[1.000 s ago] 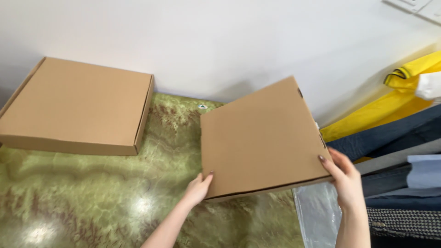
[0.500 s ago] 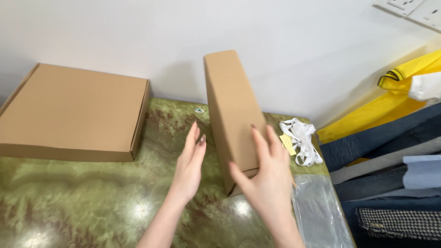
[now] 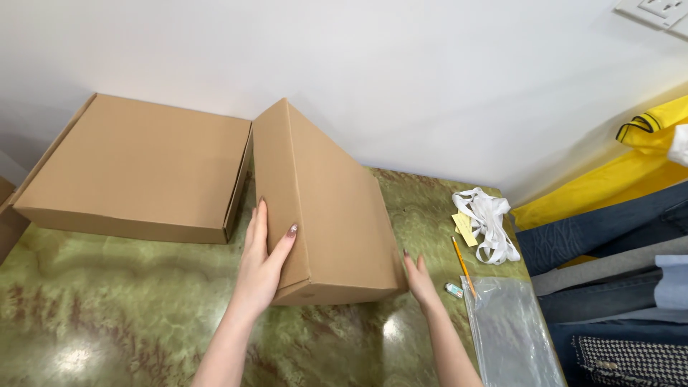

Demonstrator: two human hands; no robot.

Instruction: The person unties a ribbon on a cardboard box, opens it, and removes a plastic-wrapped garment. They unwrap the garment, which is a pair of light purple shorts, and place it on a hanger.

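Glossy green marble table point(image 3: 107, 315) bears a tilted, hand-steadied cardboard box point(image 3: 337, 208).

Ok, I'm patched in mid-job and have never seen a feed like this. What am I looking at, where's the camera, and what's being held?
There is no machine here: a person works with two bare hands, and the single camera sits on their head, looking down at the hands.

The left hand presses flat against the left side of a brown cardboard box, which stands tilted on the green marble-look table. The right hand touches the box's lower right corner. Neither hand closes a grip around it; both are open.

A second, flat cardboard box lies to the left, close beside the tilted one. To the right lie a bundle of white straps, a pencil and a clear plastic bag. Folded clothes, yellow and blue, are stacked at the far right.
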